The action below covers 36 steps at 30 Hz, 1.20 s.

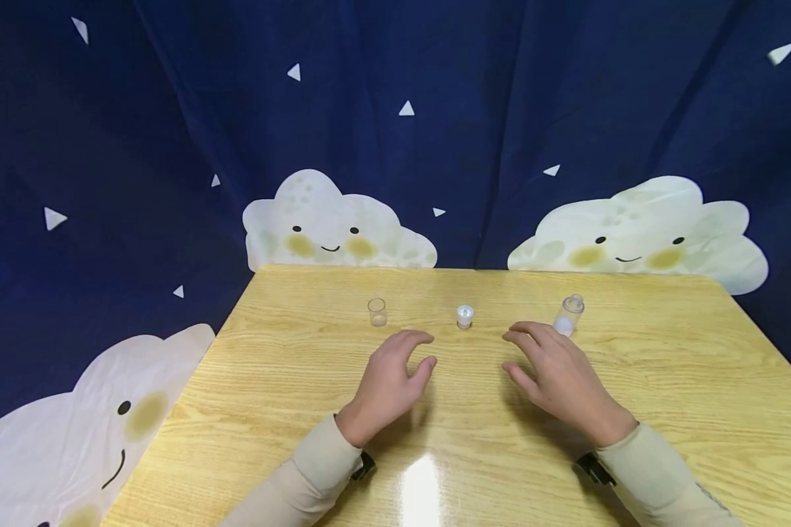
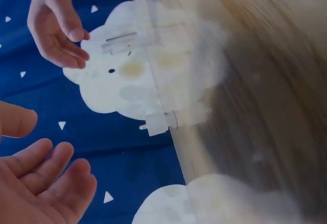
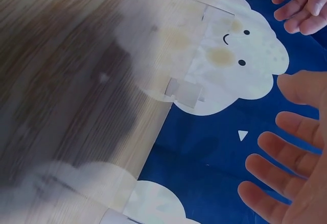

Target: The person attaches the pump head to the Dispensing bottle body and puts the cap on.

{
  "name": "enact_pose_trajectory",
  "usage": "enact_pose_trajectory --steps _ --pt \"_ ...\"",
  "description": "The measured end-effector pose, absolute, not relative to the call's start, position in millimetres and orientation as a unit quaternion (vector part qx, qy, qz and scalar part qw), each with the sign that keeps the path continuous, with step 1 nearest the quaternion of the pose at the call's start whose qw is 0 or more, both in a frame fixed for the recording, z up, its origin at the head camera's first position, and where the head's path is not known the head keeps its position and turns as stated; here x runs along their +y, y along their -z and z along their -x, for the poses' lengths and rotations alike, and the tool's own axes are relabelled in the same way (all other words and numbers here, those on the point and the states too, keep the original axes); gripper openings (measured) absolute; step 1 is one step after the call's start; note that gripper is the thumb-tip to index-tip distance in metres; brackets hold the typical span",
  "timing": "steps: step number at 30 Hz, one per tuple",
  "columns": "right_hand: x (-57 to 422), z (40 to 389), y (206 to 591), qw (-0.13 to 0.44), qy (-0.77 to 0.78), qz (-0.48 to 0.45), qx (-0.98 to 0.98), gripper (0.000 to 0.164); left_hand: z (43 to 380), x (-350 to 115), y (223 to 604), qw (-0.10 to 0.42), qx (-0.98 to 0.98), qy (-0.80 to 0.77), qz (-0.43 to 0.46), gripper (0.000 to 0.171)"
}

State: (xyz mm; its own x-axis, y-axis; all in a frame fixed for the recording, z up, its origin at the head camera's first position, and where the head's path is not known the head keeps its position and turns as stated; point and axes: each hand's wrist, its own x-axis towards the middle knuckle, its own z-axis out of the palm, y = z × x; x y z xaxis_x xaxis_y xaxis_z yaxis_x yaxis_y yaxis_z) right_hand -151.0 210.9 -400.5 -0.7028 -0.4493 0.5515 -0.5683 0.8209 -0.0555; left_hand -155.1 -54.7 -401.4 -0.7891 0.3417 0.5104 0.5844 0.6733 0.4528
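Observation:
Both hands hover over the wooden table with loosely bent fingers and hold nothing. My left hand (image 1: 387,380) is nearest to a small clear cap or cup (image 1: 378,313), which stands just beyond it. Past the gap between the hands stands a small white fitting (image 1: 464,316), its narrow stem visible in the left wrist view. A clear bottle (image 1: 570,309) with a white lower part is beyond my right hand (image 1: 563,377), whose knuckles overlap its base in the head view. In the right wrist view, the white fitting (image 3: 185,92) stands apart from the fingers.
The wooden table (image 1: 290,351) has its far edge against a dark blue curtain (image 1: 369,88) with white triangles and smiling clouds. A bright light reflection lies on the near part of the table. Dark wrist devices (image 1: 595,468) sit at the sleeve cuffs.

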Motion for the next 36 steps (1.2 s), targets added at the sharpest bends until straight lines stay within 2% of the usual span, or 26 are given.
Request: enact_pose_trajectory --steps 2,5,36 --pt "210 151 400 0.266 -0.113 -0.28 -0.916 0.042 155 -54 401 0.167 -0.886 0.356 0.247 0.027" --pt "209 151 400 0.262 -0.114 -0.281 -0.916 0.042 154 -52 401 0.153 -0.873 0.397 0.24 0.028" --pt "222 152 403 0.248 -0.115 -0.25 -0.929 0.042 154 -56 406 0.153 -0.879 0.393 0.222 0.027"
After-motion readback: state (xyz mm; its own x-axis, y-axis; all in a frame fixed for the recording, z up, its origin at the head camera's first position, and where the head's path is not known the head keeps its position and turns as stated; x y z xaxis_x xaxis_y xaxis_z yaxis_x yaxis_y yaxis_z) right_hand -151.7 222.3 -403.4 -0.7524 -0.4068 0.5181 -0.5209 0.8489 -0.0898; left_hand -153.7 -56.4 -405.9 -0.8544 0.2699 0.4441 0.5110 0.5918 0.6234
